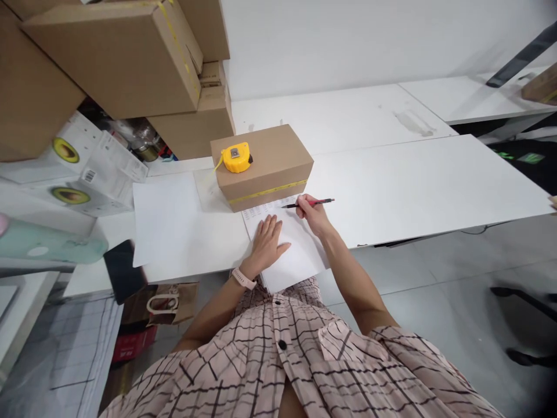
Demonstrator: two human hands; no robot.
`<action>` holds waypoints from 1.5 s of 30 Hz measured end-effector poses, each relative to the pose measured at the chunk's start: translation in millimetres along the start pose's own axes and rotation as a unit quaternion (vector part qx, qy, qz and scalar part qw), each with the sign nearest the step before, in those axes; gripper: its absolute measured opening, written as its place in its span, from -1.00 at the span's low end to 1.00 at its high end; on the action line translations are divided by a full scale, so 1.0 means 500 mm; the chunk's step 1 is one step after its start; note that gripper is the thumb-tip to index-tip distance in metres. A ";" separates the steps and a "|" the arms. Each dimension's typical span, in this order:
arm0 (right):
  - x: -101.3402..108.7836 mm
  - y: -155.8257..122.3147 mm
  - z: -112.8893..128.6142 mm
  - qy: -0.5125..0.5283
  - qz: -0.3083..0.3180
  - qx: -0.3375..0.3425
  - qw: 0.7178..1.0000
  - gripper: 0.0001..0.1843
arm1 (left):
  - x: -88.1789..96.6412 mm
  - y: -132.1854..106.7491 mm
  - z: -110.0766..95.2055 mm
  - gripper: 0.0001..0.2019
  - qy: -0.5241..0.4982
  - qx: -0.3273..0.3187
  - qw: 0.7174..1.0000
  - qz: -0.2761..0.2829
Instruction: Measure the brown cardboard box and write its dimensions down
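Observation:
My left hand (267,242) lies flat with its fingers stretched out on a stack of white paper (296,255) at the table's front edge. In my right hand (312,213) a red and black pen (322,201) is gripped, its tip pointing left, over the upper part of the sheet. Small rows of writing show near the paper's top edge. Just behind the paper sits a closed cardboard box (270,152). A yellow tape measure (236,158) rests on the box's top left, and its yellow tape runs across the front side.
Stacked cardboard boxes (126,58) rise at the back left, above white boxes with avocado pictures (87,157). A loose white sheet (165,220), a dark phone (125,271) and a mint-green bottle (52,241) are on the left. The white table (413,191) stretches right.

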State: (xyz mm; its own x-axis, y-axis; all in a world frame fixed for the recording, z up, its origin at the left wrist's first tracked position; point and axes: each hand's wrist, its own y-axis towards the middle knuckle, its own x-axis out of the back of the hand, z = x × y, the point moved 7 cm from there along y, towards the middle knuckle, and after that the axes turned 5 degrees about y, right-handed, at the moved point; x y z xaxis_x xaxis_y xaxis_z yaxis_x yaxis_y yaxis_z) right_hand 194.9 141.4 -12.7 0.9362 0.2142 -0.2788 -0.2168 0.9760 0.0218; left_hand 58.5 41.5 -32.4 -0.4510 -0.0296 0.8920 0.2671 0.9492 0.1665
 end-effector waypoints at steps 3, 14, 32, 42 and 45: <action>-0.044 0.040 -0.047 -0.008 0.005 -0.019 1.000 -0.40 | -0.028 -0.003 0.003 -0.33 0.092 -0.007 0.995 0.048; -0.067 0.083 -0.081 -0.112 0.066 0.021 0.991 -0.57 | -0.016 0.013 0.010 -0.39 0.128 0.004 0.991 0.040; -0.049 0.087 -0.108 -0.190 0.001 0.080 0.978 -0.68 | -0.015 0.023 0.007 -0.33 0.142 0.022 0.989 0.037; -0.051 0.090 -0.119 -0.211 0.009 0.072 0.975 -0.68 | -0.017 0.021 0.009 -0.34 0.144 0.020 0.989 0.037; -0.050 0.090 -0.118 -0.213 0.007 0.075 0.974 -0.68 | -0.017 0.021 0.009 -0.33 0.145 0.021 0.988 0.040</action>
State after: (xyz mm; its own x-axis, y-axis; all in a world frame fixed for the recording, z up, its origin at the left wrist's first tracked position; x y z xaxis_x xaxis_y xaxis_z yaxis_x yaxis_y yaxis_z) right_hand 145.5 177.7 -61.2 0.9703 0.1940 0.1448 -0.2176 0.9610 0.1707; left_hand 61.4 53.3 -39.9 -0.1656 -0.0364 0.9855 0.2530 0.9643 0.0781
